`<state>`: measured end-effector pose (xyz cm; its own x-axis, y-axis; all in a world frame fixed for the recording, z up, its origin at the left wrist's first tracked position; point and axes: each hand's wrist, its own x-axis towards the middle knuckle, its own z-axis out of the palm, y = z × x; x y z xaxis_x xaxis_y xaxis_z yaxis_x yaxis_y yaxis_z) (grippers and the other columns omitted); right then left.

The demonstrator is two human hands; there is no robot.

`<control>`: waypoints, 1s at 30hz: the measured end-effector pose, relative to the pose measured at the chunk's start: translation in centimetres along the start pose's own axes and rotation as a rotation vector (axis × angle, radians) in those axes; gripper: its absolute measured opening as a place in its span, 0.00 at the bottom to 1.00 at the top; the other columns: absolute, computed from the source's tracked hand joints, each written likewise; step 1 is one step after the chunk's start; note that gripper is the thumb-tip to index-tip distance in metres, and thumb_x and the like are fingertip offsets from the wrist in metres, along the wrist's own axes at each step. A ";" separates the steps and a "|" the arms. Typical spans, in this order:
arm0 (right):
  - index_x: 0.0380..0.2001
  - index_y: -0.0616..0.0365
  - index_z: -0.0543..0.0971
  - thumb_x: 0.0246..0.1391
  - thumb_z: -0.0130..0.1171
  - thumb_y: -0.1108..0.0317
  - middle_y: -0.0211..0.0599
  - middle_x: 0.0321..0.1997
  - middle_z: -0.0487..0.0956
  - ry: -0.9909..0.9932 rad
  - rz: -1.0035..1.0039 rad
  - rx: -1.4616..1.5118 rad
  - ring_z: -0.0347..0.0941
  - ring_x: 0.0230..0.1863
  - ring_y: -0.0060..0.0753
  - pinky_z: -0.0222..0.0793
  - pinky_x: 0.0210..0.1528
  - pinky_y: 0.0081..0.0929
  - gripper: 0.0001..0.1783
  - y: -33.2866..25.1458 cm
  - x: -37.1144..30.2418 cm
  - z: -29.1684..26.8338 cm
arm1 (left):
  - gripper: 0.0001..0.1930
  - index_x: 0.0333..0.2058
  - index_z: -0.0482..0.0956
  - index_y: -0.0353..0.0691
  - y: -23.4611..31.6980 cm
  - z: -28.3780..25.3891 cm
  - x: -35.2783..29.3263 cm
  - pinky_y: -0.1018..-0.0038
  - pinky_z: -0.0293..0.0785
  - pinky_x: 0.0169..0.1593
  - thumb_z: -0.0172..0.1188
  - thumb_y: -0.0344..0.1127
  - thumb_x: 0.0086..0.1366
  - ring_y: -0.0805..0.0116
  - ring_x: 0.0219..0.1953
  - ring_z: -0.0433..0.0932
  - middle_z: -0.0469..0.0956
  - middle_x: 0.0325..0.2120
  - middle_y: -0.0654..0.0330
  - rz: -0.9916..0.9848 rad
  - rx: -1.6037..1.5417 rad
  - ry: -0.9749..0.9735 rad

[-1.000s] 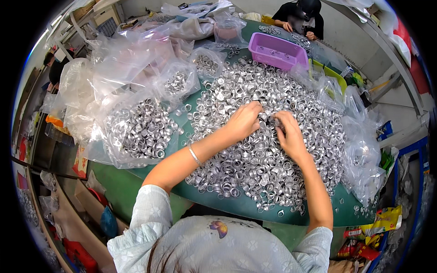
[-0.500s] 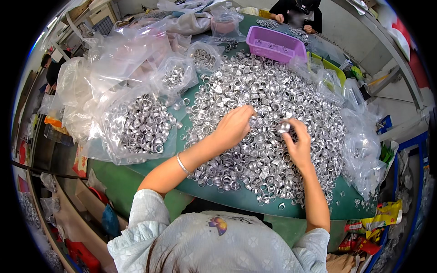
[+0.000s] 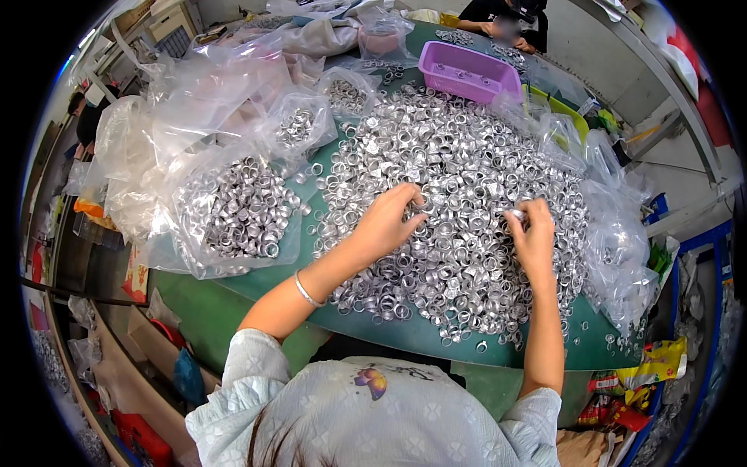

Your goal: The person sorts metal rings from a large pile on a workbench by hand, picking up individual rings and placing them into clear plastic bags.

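Observation:
A wide heap of silver metal rings [image 3: 459,272] covers the middle of a green table [image 3: 342,331]. Over the heap's left part, my left hand [image 3: 387,223] reaches in with thumb and forefinger apart, its fingertips among the rings. Further right, thumb and fingers of my right hand [image 3: 535,237] pinch a silver ring [image 3: 517,215] just above the heap. The fingers partly cover that ring. A metal bangle [image 3: 306,291] circles my left wrist.
Left of the heap lies a clear plastic bag [image 3: 194,257] with rings spilling out. A purple basket [image 3: 471,71] holds a few rings at the back, beside a lime-green basket [image 3: 572,113]. Crumpled plastic bags [image 3: 618,257] line the right edge. A person [image 3: 510,23] sits across the table.
My right hand has moved right with the ring, away from my left hand. The left hand has shifted slightly left, and its thumb and forefinger have spread.

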<state>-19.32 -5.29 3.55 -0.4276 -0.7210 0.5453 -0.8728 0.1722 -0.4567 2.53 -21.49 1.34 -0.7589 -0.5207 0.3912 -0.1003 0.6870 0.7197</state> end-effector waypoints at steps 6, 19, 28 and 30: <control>0.26 0.59 0.70 0.57 0.53 0.69 0.31 0.23 0.70 0.098 0.530 0.970 0.60 0.17 0.14 0.56 0.18 0.13 0.08 0.0 0.6 -1.1 | 0.12 0.30 0.72 0.36 -1.1 0.7 -0.7 0.70 0.72 0.44 0.65 0.24 0.48 0.60 0.41 0.77 0.77 0.43 0.56 -0.012 -0.108 0.122; 0.26 0.65 0.68 0.47 0.63 0.70 0.46 0.23 0.71 -0.040 0.123 0.081 0.66 0.21 0.43 0.62 0.27 0.34 0.13 -1.3 3.0 2.7 | 0.20 0.46 0.69 0.33 -0.1 1.6 -1.1 0.77 0.73 0.50 0.56 0.15 0.53 0.70 0.48 0.72 0.66 0.45 0.60 -0.245 -0.595 0.294; 0.45 0.66 0.73 0.56 0.55 0.68 0.36 0.28 0.76 -0.012 0.232 0.349 0.71 0.26 0.26 0.67 0.25 0.25 0.16 -0.5 3.6 3.3 | 0.17 0.43 0.74 0.33 -0.5 1.6 -1.0 0.80 0.75 0.46 0.55 0.15 0.53 0.75 0.43 0.70 0.64 0.44 0.60 -0.228 -0.453 0.314; 0.43 0.67 0.73 0.59 0.51 0.67 0.32 0.27 0.73 -0.046 0.613 1.115 0.68 0.25 0.21 0.63 0.21 0.16 0.14 -0.1 3.4 1.9 | 0.15 0.42 0.73 0.34 -1.0 1.3 -1.0 0.79 0.77 0.43 0.57 0.17 0.53 0.74 0.41 0.72 0.68 0.43 0.58 -0.182 -0.483 0.326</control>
<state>-20.23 -9.07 4.16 -0.6613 -0.7498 0.0214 0.1442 -0.1550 -0.9773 2.54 -20.95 -0.50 -0.5130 -0.7892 0.3376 0.1510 0.3042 0.9406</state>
